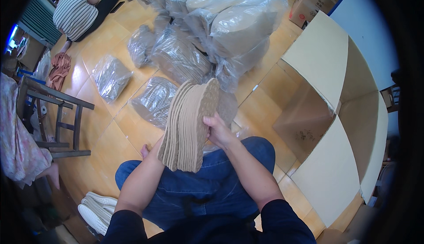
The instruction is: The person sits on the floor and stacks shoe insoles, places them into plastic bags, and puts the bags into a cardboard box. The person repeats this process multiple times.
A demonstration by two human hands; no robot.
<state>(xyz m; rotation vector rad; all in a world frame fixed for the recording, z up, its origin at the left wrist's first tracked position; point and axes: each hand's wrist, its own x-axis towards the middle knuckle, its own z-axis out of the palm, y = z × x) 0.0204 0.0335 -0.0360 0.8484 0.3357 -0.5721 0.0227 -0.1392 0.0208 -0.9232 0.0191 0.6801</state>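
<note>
A thick stack of tan shoe insoles (182,129) stands on edge in front of me above my lap, slightly fanned at the top. The outermost insole on the right shows a patterned face. My right hand (217,130) is closed on the stack's right side, thumb over that outer face. My left forearm (142,173) runs up to the stack's lower left, and the stack hides the left hand and its fingers. Just beyond lie clear plastic bags of insoles (155,100), the nearest one close behind the stack.
A large open cardboard box (304,120) lies at the right. More bagged insoles (238,27) are heaped at the far side. White-patterned insoles (98,211) rest at lower left, near a dark wooden stool (66,124). Another person in a striped shirt (76,14) sits far left.
</note>
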